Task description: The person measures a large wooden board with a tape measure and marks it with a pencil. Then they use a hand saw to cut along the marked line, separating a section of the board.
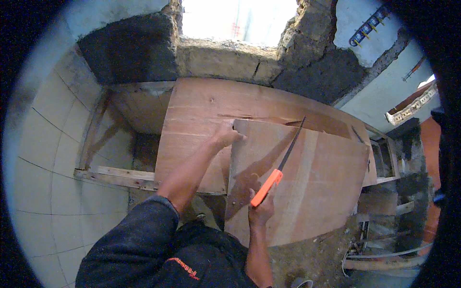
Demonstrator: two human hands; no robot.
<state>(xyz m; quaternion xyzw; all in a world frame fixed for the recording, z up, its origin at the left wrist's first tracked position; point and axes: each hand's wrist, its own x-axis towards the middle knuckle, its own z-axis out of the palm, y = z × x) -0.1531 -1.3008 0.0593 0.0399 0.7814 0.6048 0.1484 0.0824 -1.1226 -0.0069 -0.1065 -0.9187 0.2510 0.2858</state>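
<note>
My right hand (262, 210) is closed round the orange handle of a handsaw (268, 188). Its narrow dark blade points up and away, above a plywood sheet (331, 177). That sheet lies tilted over a larger plywood panel (185, 108), which rests on a wooden frame (120, 176). At the upper sheet's far left corner, my left hand (226, 135) grips the edge, with some fingers hidden. Shadows of my arm and the saw fall across the upper sheet.
Beyond the panel is a rough-edged wall opening (240, 21) with dark patched cement around it. Pale tiles (48, 158) cover the left wall. A rack with hooks (369, 26) hangs at upper right. Timber pieces (384, 264) lie at lower right, near a small bucket (301, 283).
</note>
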